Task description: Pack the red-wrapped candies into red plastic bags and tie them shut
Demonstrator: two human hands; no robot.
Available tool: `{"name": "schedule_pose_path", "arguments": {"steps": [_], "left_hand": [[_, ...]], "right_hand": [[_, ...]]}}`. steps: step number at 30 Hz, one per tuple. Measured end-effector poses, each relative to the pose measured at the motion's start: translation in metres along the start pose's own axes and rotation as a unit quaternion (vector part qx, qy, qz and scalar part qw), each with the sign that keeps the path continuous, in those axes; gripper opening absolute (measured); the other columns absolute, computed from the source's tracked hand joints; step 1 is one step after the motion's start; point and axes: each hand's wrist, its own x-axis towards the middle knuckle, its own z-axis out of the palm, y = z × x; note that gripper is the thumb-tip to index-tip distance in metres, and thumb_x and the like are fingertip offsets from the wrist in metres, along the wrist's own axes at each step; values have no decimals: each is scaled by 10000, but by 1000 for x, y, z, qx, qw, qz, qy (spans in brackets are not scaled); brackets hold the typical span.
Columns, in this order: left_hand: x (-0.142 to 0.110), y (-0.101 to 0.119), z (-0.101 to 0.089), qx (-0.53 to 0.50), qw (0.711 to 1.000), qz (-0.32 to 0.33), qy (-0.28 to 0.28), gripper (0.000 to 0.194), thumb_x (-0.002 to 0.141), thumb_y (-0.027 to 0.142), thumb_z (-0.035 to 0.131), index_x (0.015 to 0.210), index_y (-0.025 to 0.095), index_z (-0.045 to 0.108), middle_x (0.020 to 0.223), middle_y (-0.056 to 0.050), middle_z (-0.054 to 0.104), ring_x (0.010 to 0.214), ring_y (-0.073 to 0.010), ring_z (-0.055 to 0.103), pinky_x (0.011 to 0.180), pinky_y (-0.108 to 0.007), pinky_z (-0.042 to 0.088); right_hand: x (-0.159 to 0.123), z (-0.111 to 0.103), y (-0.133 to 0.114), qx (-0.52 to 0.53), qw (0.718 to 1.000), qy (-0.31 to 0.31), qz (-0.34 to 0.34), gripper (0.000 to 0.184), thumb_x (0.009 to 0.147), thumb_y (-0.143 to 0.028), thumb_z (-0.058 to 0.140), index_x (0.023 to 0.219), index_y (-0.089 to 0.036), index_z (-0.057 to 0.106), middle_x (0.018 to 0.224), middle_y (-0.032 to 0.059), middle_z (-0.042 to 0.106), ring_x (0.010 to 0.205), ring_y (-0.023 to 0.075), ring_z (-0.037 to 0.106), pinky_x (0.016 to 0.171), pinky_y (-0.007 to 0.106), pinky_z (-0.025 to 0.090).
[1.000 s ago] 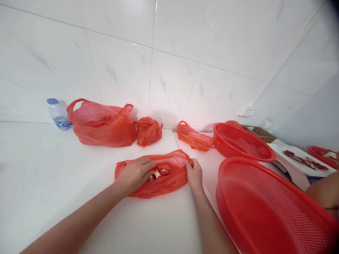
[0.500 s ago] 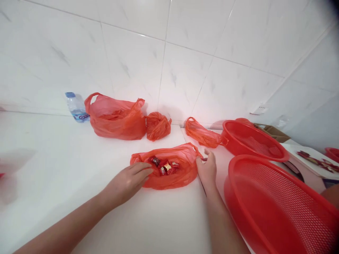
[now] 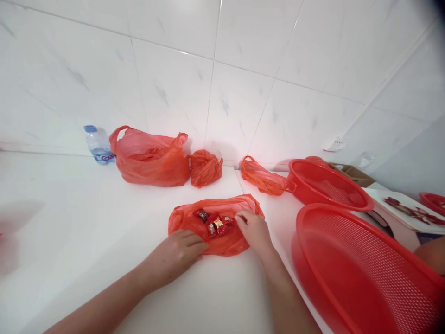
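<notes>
A red plastic bag (image 3: 229, 246) lies on the white counter with its mouth spread wide. Several small wrapped candies (image 3: 217, 224), in red and dark brown wrappers, are inside it. My left hand (image 3: 179, 253) is closed at the bag's front left rim, thumb hidden below. Over the bag's right side is my right hand (image 3: 253, 229), its fingers curled together just right of the candies. Whatever lies between its fingertips cannot be made out.
Along the tiled wall stand a water bottle (image 3: 99, 147), a large red bag (image 3: 153, 169), a knotted red bag (image 3: 205, 169) and a flat red bag (image 3: 266, 178). Two red baskets (image 3: 325, 185) (image 3: 333, 269) fill the right side. Beyond them is a white tray (image 3: 392, 215) with dark red pieces.
My right hand has moved left from the bag's right handle to above its opening. My left hand has shifted slightly down and right along the front rim. The bag's rim has sunk lower.
</notes>
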Motion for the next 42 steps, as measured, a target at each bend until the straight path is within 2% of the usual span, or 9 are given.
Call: {"name": "schedule_pose_path", "arguments": {"steps": [4, 7, 12, 17, 25, 31, 37, 40, 42], "left_hand": [[-13, -27, -9, 95, 991, -70, 70, 243, 912, 182, 409, 1056, 188, 605, 995, -81, 678, 861, -202, 630, 742, -328, 513], [-21, -44, -8, 126, 983, -114, 67, 316, 905, 192, 393, 1164, 227, 572, 1130, -85, 647, 970, -227, 627, 763, -333, 530], [-27, -48, -1, 103, 986, -126, -21, 502, 854, 109, 375, 1333, 245, 437, 1369, -90, 484, 1039, -223, 612, 775, -332, 544], [-22, -43, -6, 83, 988, -120, -42, 421, 820, 50, 370, 1157, 204, 570, 1118, -89, 629, 921, -208, 629, 717, -307, 532], [-1, -43, -39, 105, 979, -125, 122, 289, 871, 89, 355, 978, 186, 605, 1028, -88, 603, 939, -210, 578, 775, -339, 502], [7, -41, -70, 112, 959, -134, 225, 236, 870, 95, 447, 1015, 209, 596, 978, -43, 587, 900, -160, 577, 744, -293, 520], [5, -29, -98, 34, 878, -233, 417, 165, 803, 154, 613, 959, 201, 630, 933, -15, 631, 882, -163, 606, 769, -322, 534], [1, -33, -105, -69, 874, -292, 382, 425, 824, 248, 610, 1234, 212, 506, 1035, -61, 625, 946, -184, 610, 802, -349, 543], [-4, -38, -107, -72, 910, -272, 306, 568, 857, 317, 562, 1371, 221, 341, 1175, -108, 585, 1006, -192, 600, 775, -329, 557]], "right_hand": [[1, -10, 3, 7, 972, 235, 15, 215, 855, -312, 446, 906, -219, 634, 858, 38, 635, 734, 164, 566, 709, 284, 423], [3, -13, 7, -8, 951, 305, 42, 333, 829, -360, 493, 1108, -197, 575, 1037, 95, 572, 879, 202, 554, 753, 316, 434], [7, -6, 22, -22, 972, 217, 91, 606, 758, -440, 569, 1290, -183, 437, 1203, 139, 498, 1006, 251, 537, 773, 345, 435], [10, 4, 39, -6, 984, 95, 153, 243, 791, -397, 499, 924, -234, 620, 874, 43, 627, 724, 191, 568, 608, 281, 381], [8, -5, 38, 117, 967, 163, 156, 236, 793, -402, 421, 691, -221, 533, 657, -7, 565, 621, 172, 477, 564, 259, 338], [7, -17, 30, 426, 877, 174, 138, 201, 737, -405, 486, 739, -209, 530, 685, 0, 576, 628, 165, 513, 589, 269, 405], [6, -32, 37, 590, 784, 144, 127, 268, 769, -466, 454, 650, -227, 482, 601, -9, 526, 455, 117, 404, 450, 244, 345], [5, -33, 37, 614, 774, 115, 104, 224, 775, -446, 504, 721, -231, 534, 728, -3, 581, 473, 97, 402, 436, 220, 329], [5, -31, 31, 606, 788, 79, 77, 280, 773, -499, 515, 853, -241, 589, 918, 36, 628, 621, 128, 524, 522, 244, 419]]}}
